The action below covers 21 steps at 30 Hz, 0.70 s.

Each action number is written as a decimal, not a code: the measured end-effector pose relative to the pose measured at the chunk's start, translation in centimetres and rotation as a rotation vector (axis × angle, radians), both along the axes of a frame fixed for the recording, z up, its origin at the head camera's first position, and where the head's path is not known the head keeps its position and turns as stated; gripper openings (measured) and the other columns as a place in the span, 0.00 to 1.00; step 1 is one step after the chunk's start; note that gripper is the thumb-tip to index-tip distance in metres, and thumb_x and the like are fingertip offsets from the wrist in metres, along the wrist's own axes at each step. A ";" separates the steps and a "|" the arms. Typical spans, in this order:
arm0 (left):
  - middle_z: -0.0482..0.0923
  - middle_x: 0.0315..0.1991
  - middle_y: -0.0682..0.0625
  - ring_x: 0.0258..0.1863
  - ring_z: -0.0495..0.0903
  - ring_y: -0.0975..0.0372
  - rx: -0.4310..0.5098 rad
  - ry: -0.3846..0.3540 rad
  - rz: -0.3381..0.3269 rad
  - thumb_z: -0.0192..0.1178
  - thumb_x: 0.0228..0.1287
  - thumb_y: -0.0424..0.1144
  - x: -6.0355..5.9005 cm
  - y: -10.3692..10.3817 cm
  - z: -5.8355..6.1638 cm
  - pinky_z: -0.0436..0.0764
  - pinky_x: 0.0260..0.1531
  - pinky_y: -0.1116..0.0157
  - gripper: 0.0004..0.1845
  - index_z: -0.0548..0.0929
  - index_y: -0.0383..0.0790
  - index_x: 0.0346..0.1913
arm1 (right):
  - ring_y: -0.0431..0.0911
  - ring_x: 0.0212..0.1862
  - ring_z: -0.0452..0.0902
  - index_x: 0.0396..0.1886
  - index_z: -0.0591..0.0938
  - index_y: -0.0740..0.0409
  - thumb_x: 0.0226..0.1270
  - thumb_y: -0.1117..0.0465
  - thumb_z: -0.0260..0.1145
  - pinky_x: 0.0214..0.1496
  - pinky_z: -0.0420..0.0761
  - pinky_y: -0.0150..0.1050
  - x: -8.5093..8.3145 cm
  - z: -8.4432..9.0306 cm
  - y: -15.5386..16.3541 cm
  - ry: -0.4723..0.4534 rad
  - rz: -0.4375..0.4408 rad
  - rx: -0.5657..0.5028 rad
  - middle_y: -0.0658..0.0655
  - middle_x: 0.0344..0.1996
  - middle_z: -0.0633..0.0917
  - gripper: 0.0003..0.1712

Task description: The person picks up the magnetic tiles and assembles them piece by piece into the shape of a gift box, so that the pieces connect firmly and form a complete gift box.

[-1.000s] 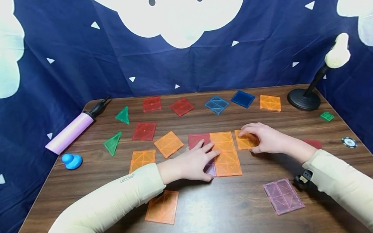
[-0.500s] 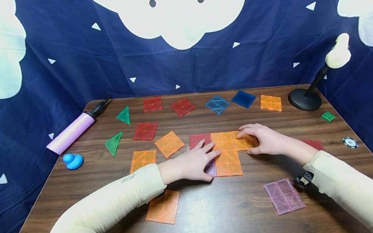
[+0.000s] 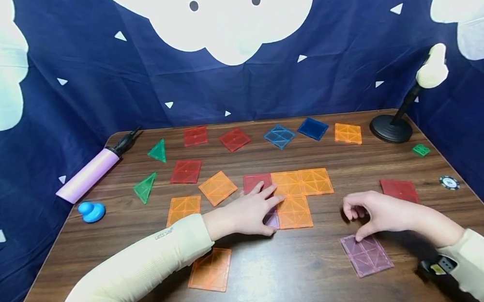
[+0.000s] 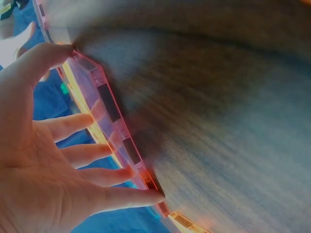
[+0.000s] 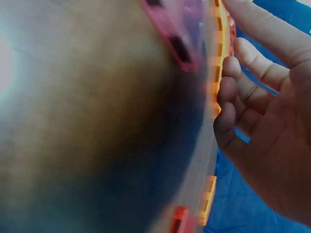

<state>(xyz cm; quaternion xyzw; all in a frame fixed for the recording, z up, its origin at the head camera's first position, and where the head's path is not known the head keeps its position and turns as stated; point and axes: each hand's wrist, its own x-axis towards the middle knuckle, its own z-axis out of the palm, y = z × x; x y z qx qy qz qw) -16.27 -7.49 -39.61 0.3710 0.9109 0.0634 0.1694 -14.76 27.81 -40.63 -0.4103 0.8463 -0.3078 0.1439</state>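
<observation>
On the wooden table (image 3: 281, 283) lies a flat cluster of square tiles: a red tile (image 3: 254, 182), three orange tiles (image 3: 288, 184) (image 3: 316, 181) (image 3: 295, 212) and a pink one mostly under my palm. My left hand (image 3: 269, 207) rests on the cluster's left side with straight fingers; in the left wrist view its fingertips (image 4: 141, 196) touch a pink tile edge (image 4: 107, 111). My right hand (image 3: 358, 222) hovers loosely curled and holds nothing. Its thumb is at the top corner of a separate pink tile (image 3: 367, 254). In the right wrist view this hand (image 5: 262, 121) is beside the pink tile (image 5: 180, 29).
Loose tiles lie around: orange (image 3: 217, 187) (image 3: 184, 209) (image 3: 209, 269) (image 3: 347, 133), red (image 3: 186, 171) (image 3: 399, 189), blue (image 3: 280, 136), green triangles (image 3: 145, 187). A purple pump (image 3: 88, 173) and blue toy (image 3: 92, 211) sit at the left. A lamp base (image 3: 390, 129) and chip (image 3: 449, 182) sit at the right.
My right hand let go of the orange tile, now joined to the cluster's right side, and drew back toward the pink tile near me. The left hand stayed put.
</observation>
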 end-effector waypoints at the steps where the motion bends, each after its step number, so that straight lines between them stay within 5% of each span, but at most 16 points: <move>1: 0.51 0.81 0.45 0.78 0.47 0.41 0.001 0.000 0.001 0.67 0.63 0.57 0.0 0.0 0.0 0.65 0.61 0.30 0.44 0.64 0.51 0.79 | 0.39 0.31 0.72 0.34 0.75 0.47 0.52 0.51 0.83 0.32 0.73 0.32 0.3 -0.2 0.1 0.001 -0.003 0.005 0.44 0.29 0.75 0.23; 12: 0.50 0.81 0.45 0.78 0.47 0.41 -0.001 0.003 0.008 0.68 0.62 0.57 0.0 0.0 -0.1 0.64 0.61 0.29 0.44 0.64 0.51 0.79 | 0.37 0.35 0.71 0.37 0.78 0.46 0.58 0.56 0.80 0.35 0.75 0.33 0.9 -1.1 -1.1 0.213 -0.167 0.006 0.42 0.33 0.75 0.17; 17: 0.50 0.81 0.46 0.79 0.47 0.42 -0.006 0.009 0.006 0.67 0.63 0.58 0.0 0.1 -0.3 0.64 0.61 0.30 0.44 0.64 0.51 0.79 | 0.39 0.49 0.72 0.51 0.81 0.42 0.52 0.47 0.83 0.49 0.79 0.43 2.2 -1.1 -1.3 0.242 -0.123 0.060 0.41 0.48 0.77 0.28; 21: 0.49 0.81 0.46 0.79 0.46 0.42 -0.020 0.019 0.001 0.67 0.63 0.58 -0.1 0.0 -0.5 0.64 0.62 0.30 0.44 0.62 0.52 0.80 | 0.41 0.53 0.70 0.57 0.81 0.41 0.46 0.48 0.85 0.50 0.79 0.46 2.9 -1.1 -1.6 0.272 -0.076 0.096 0.41 0.53 0.76 0.36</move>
